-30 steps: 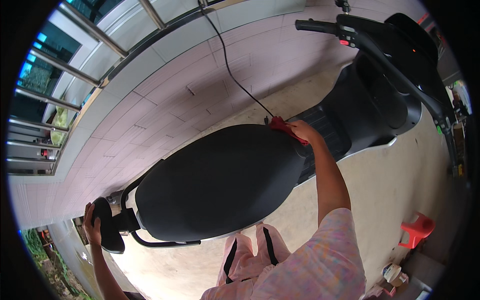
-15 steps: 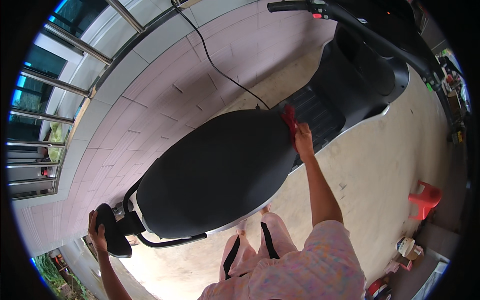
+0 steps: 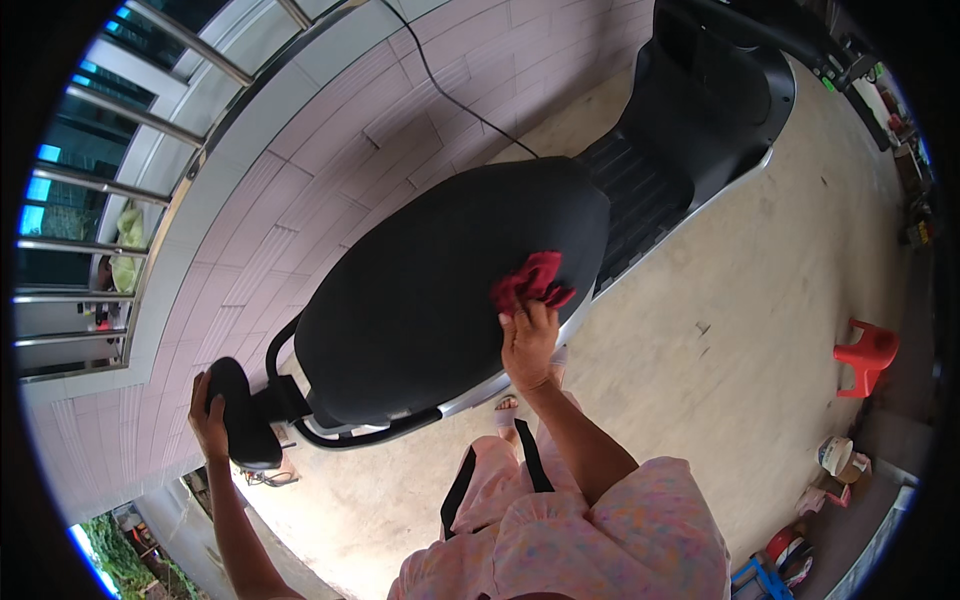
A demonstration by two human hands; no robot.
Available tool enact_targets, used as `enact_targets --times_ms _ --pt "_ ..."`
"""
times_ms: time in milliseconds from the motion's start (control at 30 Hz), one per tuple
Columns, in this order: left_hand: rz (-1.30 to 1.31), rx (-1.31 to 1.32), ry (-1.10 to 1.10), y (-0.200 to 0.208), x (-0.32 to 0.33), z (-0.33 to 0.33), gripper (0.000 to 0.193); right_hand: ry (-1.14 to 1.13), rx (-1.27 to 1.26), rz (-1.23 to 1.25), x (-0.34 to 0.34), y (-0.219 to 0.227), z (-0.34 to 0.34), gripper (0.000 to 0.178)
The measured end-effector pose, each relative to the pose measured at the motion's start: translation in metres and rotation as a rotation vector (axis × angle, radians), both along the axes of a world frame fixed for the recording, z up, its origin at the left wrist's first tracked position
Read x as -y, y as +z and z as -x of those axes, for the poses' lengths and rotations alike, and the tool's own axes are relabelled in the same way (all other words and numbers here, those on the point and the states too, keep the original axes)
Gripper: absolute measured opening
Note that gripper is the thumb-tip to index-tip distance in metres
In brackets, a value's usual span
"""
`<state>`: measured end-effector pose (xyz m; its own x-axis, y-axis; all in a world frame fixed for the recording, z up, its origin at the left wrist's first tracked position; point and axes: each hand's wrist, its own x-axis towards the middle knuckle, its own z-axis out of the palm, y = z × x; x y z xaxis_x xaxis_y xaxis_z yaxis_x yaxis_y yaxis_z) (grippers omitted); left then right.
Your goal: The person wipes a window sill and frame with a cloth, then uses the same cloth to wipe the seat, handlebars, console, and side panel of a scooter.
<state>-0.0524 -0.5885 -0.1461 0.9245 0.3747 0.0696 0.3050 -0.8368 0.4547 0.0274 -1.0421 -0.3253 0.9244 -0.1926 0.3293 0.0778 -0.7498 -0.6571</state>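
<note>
A black scooter seat [image 3: 420, 290] fills the middle of the view, with the ribbed footboard [image 3: 635, 195] beyond its front end. On the near side of the seat, my right hand [image 3: 530, 345] has its fingers closed on a dark red cloth [image 3: 530, 280], which lies bunched against the seat's surface. At far left, my left hand [image 3: 208, 418] grips the black padded backrest [image 3: 243, 415] at the scooter's rear, thumb on one face and fingers around its edge. A curved black grab rail [image 3: 370, 437] runs below the seat's rear end.
A pink tiled wall [image 3: 330, 170] runs close along the scooter's far side, with a black cable [image 3: 440, 90] hanging before it. Metal window bars [image 3: 110, 180] are at upper left. A red plastic stool [image 3: 866, 357] stands on the concrete floor [image 3: 720, 400] at right, near several containers.
My right hand has moved the red cloth from the seat's front end back and nearer, onto the seat's near side. My left hand stays on the backrest. The whole view has shifted somewhat.
</note>
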Motion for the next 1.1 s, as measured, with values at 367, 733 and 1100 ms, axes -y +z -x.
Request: enact_targets --times_ms 367,733,1100 --pt "0.067 0.028 0.023 -0.003 -0.002 -0.001 0.046 0.048 -0.202 -0.577 0.007 -0.025 0.034 0.022" --pt "0.023 0.006 0.035 -0.002 0.001 -0.005 0.047 -0.309 -0.046 -0.273 0.142 -0.101 -0.144 0.031" --pt "0.039 0.041 0.026 0.0 0.009 -0.003 0.044 -0.495 -0.292 -0.288 0.109 -0.102 -0.079 0.034"
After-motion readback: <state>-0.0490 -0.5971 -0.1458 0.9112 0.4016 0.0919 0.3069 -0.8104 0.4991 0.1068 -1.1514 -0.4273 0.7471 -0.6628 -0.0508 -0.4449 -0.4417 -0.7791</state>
